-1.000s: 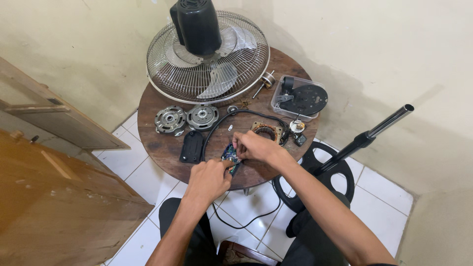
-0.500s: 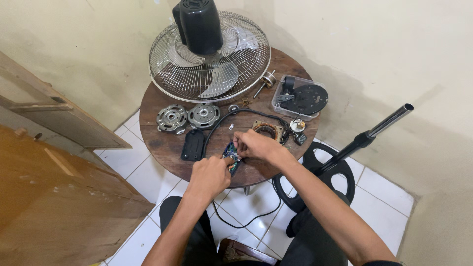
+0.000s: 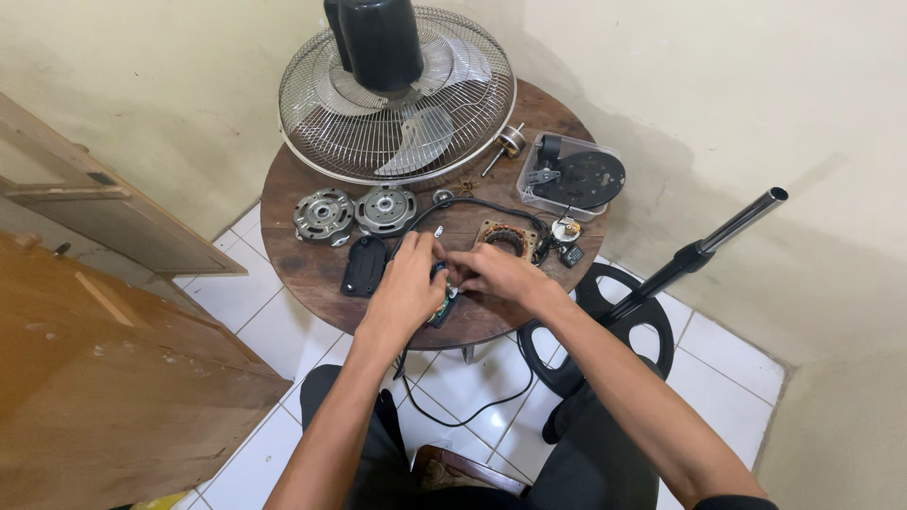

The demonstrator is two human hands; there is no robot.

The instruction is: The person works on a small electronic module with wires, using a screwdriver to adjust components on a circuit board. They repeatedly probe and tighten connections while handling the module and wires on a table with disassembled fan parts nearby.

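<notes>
My left hand [image 3: 409, 283] and my right hand [image 3: 491, 274] meet over a small dark switch part [image 3: 442, 304] with coloured wires near the front edge of a round wooden table [image 3: 302, 264]. Both hands close on it, and their fingers hide most of it. A black cable [image 3: 472, 203] runs from it across the table. Just behind my right hand lies a copper-wound motor stator [image 3: 505, 238]. A flat black cover [image 3: 363, 264] lies left of my left hand.
Behind are two grey metal motor housings [image 3: 354, 212], a wire fan guard with blades [image 3: 397, 104], a black motor casing [image 3: 378, 38], a rotor shaft [image 3: 505, 146] and a clear cover [image 3: 572, 175]. A fan stand pole [image 3: 709, 246] and round base [image 3: 605, 331] stand right. Wooden boards [image 3: 94, 359] lean left.
My left hand has slid up onto the switch part beside my right hand. The camera has shifted slightly nearer.
</notes>
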